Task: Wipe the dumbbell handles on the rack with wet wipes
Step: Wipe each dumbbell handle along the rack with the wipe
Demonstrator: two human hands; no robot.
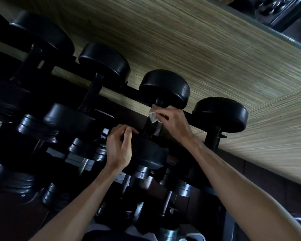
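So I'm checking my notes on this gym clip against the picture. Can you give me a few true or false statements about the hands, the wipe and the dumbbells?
1. The right hand holds a white wipe against a dumbbell handle. True.
2. The left hand holds a spray bottle. False: it rests on that dumbbell's near head.
3. The dumbbell heads are black. True.
4. The wipe lies on the floor. False: it is on the handle.

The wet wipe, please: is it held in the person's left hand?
No, the right hand pinches the wet wipe against the dumbbell handle, while the left hand rests on the dumbbell's near head.
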